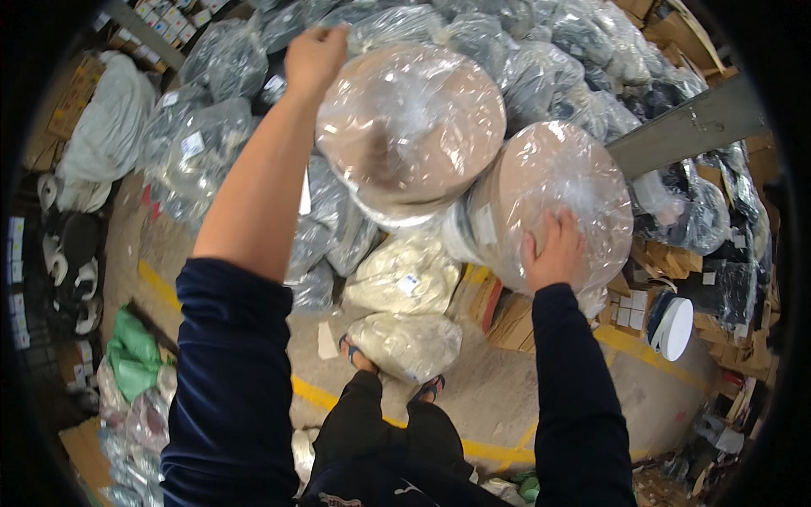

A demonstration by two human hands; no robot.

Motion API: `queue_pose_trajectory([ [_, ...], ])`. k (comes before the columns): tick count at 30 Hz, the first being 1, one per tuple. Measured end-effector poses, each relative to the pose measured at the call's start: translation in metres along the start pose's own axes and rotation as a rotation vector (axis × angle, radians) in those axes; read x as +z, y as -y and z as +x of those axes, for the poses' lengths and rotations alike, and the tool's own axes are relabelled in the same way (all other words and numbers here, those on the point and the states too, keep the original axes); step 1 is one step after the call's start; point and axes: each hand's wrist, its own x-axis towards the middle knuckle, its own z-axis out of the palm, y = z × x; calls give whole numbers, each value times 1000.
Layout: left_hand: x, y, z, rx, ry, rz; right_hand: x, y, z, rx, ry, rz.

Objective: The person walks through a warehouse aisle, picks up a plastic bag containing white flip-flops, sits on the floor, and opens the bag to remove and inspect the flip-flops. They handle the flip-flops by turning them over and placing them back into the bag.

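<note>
Two big round rolls of tan material stand side by side in clear plastic wrap, the left roll point(410, 127) a little farther off than the right roll point(591, 198). My left hand point(316, 61) is at the far left edge of the left roll, its fingers bent and pressed together; what they pinch is hidden. On the top face of the right roll lies my right hand point(555, 251), fingers stretched out over the plastic. Below the rolls, by my feet, are two cream-coloured bundles in clear bags, an upper bundle point(404, 275) and a lower bundle point(407, 345).
A heap of grey plastic-bagged bundles point(541, 76) spreads behind the rolls. At the right, a grey beam point(693, 127) slants past, and a white round roll end point(675, 329) stands by cardboard. Green bags point(133, 359) lie at the left. Yellow lines point(314, 395) mark the floor.
</note>
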Motion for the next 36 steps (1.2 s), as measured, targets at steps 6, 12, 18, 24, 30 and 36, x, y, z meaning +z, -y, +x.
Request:
queue_pose_trajectory([
  [6,-147,144,-278,-50,130,310,14,-7,-5,-6,-17,-50],
  [12,-342,189,-872,-1165,935,849,-2,-16,9,59,109,109],
  [18,-413,10,-1112,-2013,186,338,-20,-63,-102,-16,-206,1029],
  [24,-395,121,-967,-911,917,966,52,17,-445,-395,1272,130],
  [30,-384,178,-651,-762,70,504,58,57,-461,-33,1413,328],
  [36,-359,349,-369,-654,126,273,103,219,-269,274,997,495],
])
